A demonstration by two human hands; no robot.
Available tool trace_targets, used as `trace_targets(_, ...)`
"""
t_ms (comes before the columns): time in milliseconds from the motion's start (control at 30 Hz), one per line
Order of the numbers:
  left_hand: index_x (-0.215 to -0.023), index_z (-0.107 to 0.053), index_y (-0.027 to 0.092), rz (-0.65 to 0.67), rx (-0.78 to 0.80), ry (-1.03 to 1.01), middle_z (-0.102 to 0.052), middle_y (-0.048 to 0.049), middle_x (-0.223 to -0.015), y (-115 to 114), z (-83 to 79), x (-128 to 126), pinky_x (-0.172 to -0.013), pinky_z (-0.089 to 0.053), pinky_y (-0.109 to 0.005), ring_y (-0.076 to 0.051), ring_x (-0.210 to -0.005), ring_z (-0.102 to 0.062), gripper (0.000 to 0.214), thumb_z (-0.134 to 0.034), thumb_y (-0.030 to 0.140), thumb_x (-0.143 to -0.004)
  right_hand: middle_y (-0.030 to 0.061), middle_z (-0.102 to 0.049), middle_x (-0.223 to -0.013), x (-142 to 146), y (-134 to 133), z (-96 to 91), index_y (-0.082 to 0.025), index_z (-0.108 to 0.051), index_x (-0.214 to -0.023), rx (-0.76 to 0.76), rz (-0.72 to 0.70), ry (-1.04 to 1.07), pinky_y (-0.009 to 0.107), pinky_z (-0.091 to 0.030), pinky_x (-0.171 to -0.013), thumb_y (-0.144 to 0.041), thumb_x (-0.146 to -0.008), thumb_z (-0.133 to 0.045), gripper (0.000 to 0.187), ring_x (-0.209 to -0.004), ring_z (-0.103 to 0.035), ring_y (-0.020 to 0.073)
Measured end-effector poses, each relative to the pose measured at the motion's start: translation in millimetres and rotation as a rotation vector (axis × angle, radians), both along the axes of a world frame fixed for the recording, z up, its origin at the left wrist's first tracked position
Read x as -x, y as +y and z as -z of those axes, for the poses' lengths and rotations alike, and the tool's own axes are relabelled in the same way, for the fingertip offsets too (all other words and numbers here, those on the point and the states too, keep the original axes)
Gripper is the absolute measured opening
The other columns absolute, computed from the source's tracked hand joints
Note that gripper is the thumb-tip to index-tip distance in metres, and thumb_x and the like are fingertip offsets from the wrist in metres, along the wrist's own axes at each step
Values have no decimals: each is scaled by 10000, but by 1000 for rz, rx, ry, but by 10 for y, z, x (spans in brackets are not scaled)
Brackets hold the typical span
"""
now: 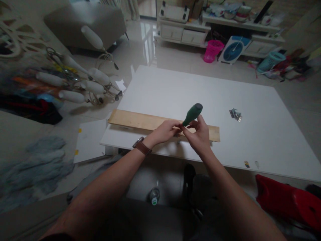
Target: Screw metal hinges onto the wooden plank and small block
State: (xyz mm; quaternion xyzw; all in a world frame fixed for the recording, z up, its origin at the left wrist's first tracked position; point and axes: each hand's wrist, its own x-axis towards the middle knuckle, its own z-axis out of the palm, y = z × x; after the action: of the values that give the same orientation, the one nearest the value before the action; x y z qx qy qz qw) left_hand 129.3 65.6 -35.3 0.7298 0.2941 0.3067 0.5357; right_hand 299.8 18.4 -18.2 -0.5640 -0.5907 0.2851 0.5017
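Observation:
A green-handled screwdriver (192, 114) stands tilted over a long wooden board (135, 121), its dark butt end up. My right hand (200, 135) is closed around the lower part of the screwdriver, thumb and fingers near the neck. From the other side my left hand (165, 131), below a watch on a brown strap (142, 146), pinches close to the tool's lower end. What its fingertips hold is hidden, as is the screwdriver's tip. The board lies along the near edge of a large white tabletop (225, 97).
Several metal hinges (235, 114) lie to the right on the tabletop. Two small items, one a yellow-and-black piece (247, 164), rest by its near edge. A clear bottle (154, 195) stands on the floor below. A lamp with white shades (92, 86) is at left, a red stool (286, 201) at right.

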Motion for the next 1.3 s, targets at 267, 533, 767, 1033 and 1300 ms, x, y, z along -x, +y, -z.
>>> trace_targets(267,-994,-777,146,-10,0,20,-792,-97,-1058,1,9,12,-863,-589,-331,-218,-987,-716,144,-648,140,-930,-17,-722,-802,-9,-17,4,-266,-639,-1099,14,43,-82,373,-586,-699,-367,-798,-814,362,-730,-700,207)
trace_targets(533,-981,-762,159,-31,42,-7,-794,-91,-1053,-7,-17,7,-899,-594,-344,-228,-1026,-723,152,-631,117,-916,21,-759,-945,-2,-10,-3,-266,-612,-1163,1,-11,-9,391,-617,-742,-387,-830,-802,401,-832,-746,225)
trace_targets(767,-900,-692,155,-31,122,-38,-765,-62,-961,0,34,-1,-839,-605,-315,-187,-927,-727,53,-655,119,-887,12,-764,-912,3,-15,1,-269,-601,-1180,-4,12,21,398,-636,-748,-340,-840,-788,394,-787,-754,219)
trace_targets(1033,-1067,-792,135,51,-235,293,-784,-130,-1129,62,76,108,-1004,-556,-392,-249,-1064,-717,169,-724,133,-912,17,-712,-920,-11,-5,37,-274,-533,-1281,-58,51,146,432,-661,-838,-259,-889,-677,418,-875,-792,239)
trace_targets(1300,-975,-779,142,109,-362,440,-762,-118,-1085,37,78,71,-968,-528,-348,-240,-1050,-703,124,-659,110,-979,8,-730,-956,-50,38,125,-277,-589,-1165,-62,94,162,398,-670,-768,-275,-831,-772,380,-820,-777,214)
